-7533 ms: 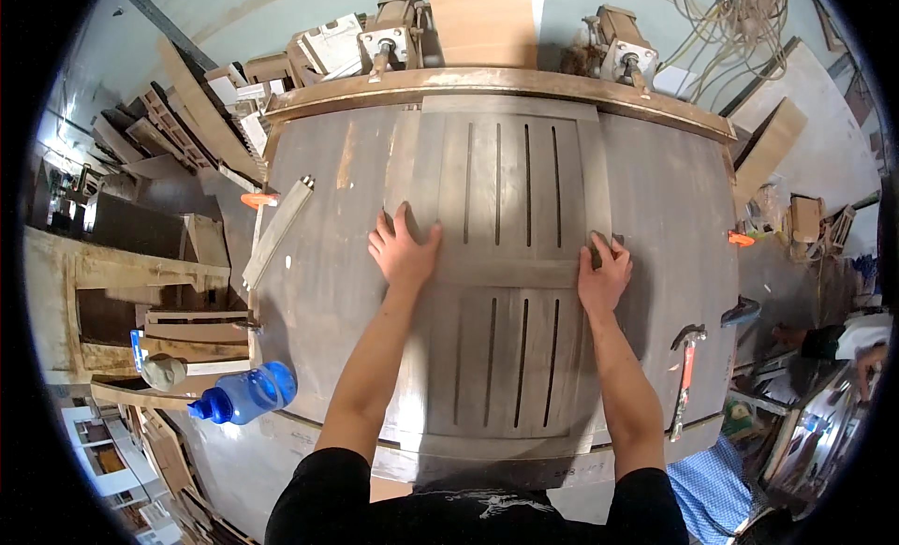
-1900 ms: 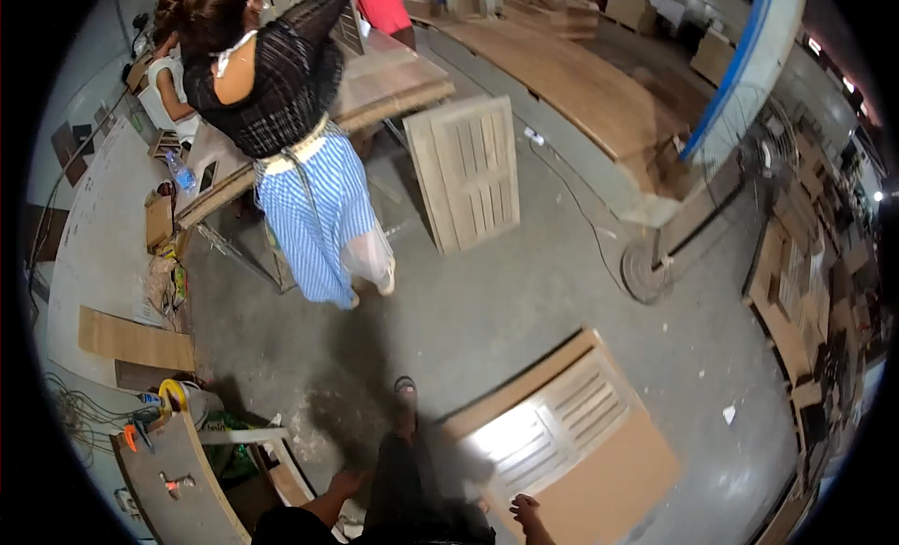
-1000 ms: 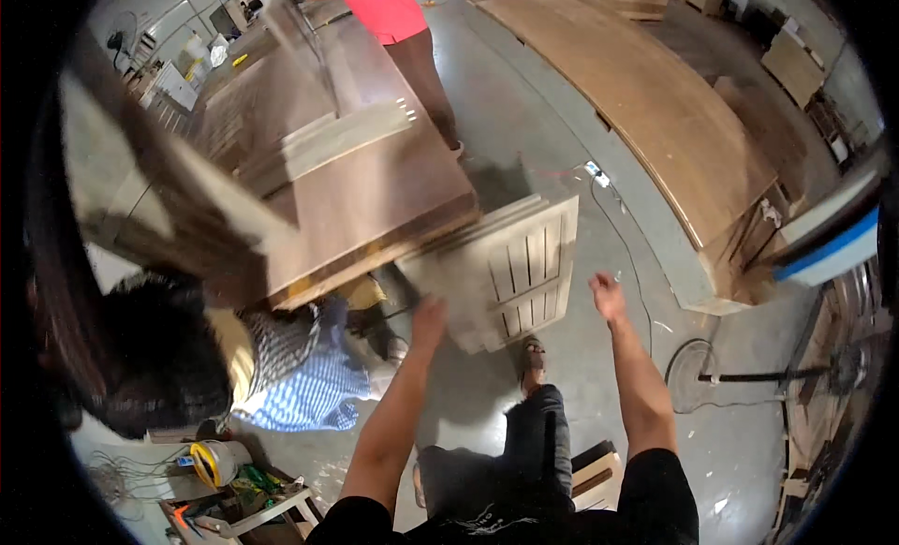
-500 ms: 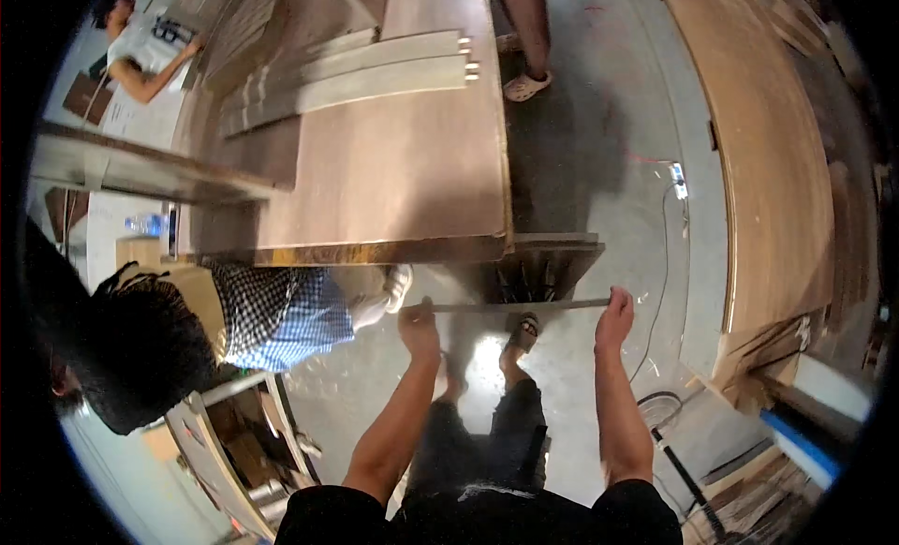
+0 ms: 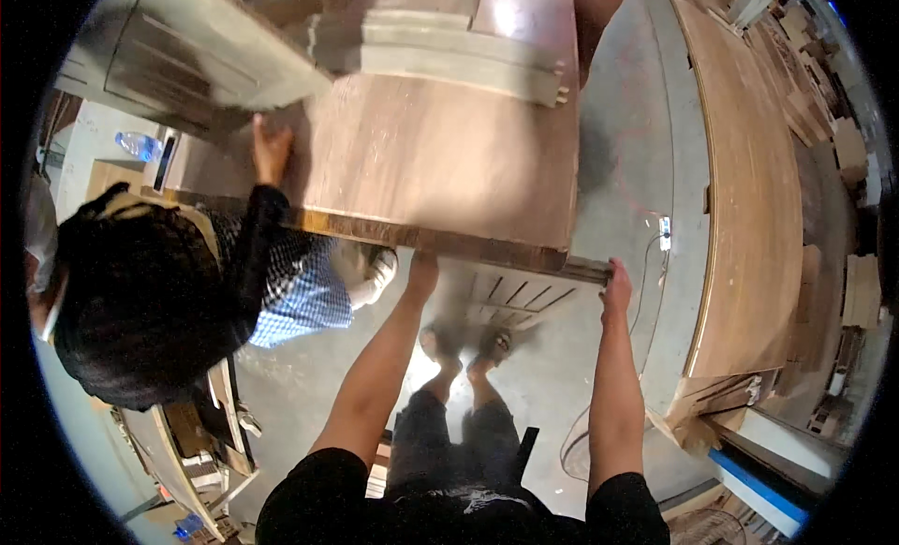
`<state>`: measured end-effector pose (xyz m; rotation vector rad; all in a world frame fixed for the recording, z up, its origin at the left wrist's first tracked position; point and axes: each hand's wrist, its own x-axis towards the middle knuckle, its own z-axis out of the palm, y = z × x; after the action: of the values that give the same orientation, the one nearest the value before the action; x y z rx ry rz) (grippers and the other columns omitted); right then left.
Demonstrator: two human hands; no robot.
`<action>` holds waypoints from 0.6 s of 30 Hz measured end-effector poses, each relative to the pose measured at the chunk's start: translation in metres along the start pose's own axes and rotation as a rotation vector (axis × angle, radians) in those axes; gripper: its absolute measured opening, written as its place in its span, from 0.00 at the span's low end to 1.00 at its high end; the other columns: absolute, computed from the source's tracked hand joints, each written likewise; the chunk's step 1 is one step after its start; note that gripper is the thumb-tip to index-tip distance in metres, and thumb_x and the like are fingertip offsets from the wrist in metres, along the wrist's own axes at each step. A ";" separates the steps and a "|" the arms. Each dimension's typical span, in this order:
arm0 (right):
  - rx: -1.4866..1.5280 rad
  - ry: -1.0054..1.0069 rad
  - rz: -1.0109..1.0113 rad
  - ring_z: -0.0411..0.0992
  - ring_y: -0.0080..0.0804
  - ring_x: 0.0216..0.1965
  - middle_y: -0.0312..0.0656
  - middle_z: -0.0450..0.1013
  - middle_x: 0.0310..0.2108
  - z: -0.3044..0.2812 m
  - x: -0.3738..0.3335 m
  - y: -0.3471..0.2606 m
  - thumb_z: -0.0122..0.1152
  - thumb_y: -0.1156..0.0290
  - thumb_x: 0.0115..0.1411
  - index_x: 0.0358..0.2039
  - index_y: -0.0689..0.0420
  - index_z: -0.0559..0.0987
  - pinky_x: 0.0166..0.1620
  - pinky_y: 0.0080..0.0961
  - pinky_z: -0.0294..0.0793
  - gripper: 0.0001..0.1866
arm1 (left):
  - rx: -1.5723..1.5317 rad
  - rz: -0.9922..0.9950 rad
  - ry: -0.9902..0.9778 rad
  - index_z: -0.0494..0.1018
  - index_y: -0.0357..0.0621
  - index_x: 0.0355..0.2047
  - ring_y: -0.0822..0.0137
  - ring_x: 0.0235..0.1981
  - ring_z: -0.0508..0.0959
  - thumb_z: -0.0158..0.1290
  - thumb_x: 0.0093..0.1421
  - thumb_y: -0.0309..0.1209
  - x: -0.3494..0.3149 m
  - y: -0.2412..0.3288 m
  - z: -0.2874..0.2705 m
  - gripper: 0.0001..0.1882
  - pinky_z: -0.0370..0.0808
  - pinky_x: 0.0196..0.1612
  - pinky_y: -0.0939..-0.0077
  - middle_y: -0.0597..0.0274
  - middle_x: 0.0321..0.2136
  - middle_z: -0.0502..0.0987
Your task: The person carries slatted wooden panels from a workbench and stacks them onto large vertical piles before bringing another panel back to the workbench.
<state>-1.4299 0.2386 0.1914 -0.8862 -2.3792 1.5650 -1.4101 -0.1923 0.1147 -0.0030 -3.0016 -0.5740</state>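
I hold a wooden panel (image 5: 520, 292) with long grooves in its face, tilted just in front of the near edge of the big worktable (image 5: 440, 170). My left hand (image 5: 424, 272) is closed on the panel's left side, right by the table edge, its fingers partly hidden. Gripping the right end, my right hand (image 5: 615, 290) shows its thumb side up, just beyond the table corner. Part of the panel's far edge disappears beneath the tabletop.
At left a co-worker in a checked apron (image 5: 304, 306) rests a hand (image 5: 272, 150) on the table beside a large tilted door panel (image 5: 178, 53). Pale wood strips (image 5: 449, 63) lie on the tabletop. A long board (image 5: 749, 189) stands right; a power strip (image 5: 665, 231) and cable lie on the floor.
My hands have moved forward to the table edge, and the panel has turned from edge-on to show its grooved face. The co-worker's arm now reaches onto the table; their door panel has tilted.
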 end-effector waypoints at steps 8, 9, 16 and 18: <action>0.536 -0.193 0.482 0.67 0.29 0.46 0.30 0.74 0.43 -0.108 -0.121 0.064 0.48 0.50 0.62 0.37 0.47 0.78 0.53 0.38 0.59 0.17 | -1.553 -0.930 -0.399 0.69 0.45 0.54 0.62 0.45 0.76 0.40 0.66 0.51 -0.136 -0.007 -0.084 0.27 0.71 0.48 0.69 0.60 0.46 0.76; 0.569 -0.265 0.566 0.65 0.27 0.49 0.31 0.73 0.44 -0.131 -0.139 0.079 0.47 0.44 0.60 0.42 0.46 0.77 0.55 0.38 0.55 0.22 | -1.462 -0.976 -0.435 0.65 0.48 0.57 0.61 0.47 0.75 0.41 0.65 0.53 -0.166 -0.006 -0.094 0.29 0.73 0.47 0.69 0.58 0.49 0.73; 0.248 -0.690 1.255 0.56 0.44 0.64 0.47 0.54 0.65 -0.157 -0.265 0.092 0.49 0.36 0.57 0.65 0.61 0.55 0.60 0.49 0.60 0.48 | -1.343 -1.250 -0.975 0.44 0.49 0.68 0.59 0.65 0.53 0.43 0.62 0.59 -0.340 0.008 -0.067 0.43 0.62 0.58 0.61 0.59 0.68 0.46; 0.106 -0.761 1.197 0.57 0.43 0.63 0.46 0.55 0.64 -0.130 -0.271 0.114 0.49 0.37 0.57 0.64 0.61 0.56 0.59 0.48 0.60 0.46 | -1.343 -1.213 -0.617 0.65 0.55 0.60 0.63 0.58 0.62 0.51 0.58 0.53 -0.392 0.008 -0.046 0.32 0.63 0.55 0.61 0.63 0.58 0.65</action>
<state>-1.1092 0.2224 0.1980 -2.2703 -2.1135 2.7826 -1.0157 -0.1966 0.1268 1.7559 -1.9026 -2.8058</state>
